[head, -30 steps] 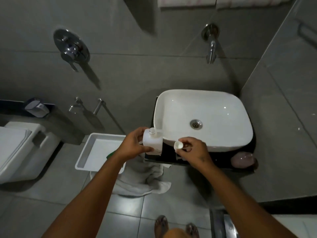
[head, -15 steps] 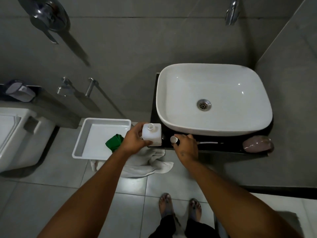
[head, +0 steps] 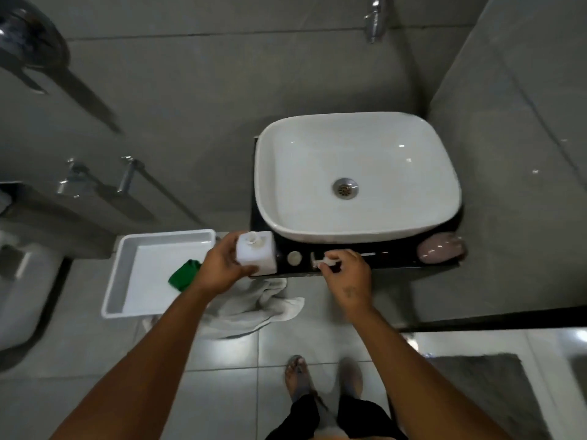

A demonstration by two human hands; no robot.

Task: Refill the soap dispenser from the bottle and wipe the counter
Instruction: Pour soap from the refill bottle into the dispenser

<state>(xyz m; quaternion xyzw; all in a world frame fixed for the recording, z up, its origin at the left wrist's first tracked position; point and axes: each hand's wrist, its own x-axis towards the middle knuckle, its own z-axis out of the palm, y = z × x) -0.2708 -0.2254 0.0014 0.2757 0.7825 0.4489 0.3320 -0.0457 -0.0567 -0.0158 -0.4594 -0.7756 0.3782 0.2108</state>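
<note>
A white square bottle [head: 256, 253] with an open neck stands at the left end of the black counter [head: 397, 260], and my left hand [head: 222, 268] grips it from the left side. A small round white cap [head: 294, 258] lies on the counter just right of the bottle. Further right, my right hand [head: 347, 273] pinches a white pump head [head: 318, 260] that lies on the counter, its thin tube [head: 368, 254] pointing right. A green cloth [head: 184, 275] sits in the white tray [head: 127, 274] to the left.
A white basin [head: 359, 223] fills most of the counter, with a pinkish rounded object [head: 440, 247] at the counter's right end. A white towel [head: 254, 308] lies on the tiled floor below. My feet [head: 320, 376] stand in front. A toilet is at the far left.
My right hand has put the small white cap down on the counter and moved right onto the pump head. My left hand keeps hold of the bottle. The view has tilted downward.
</note>
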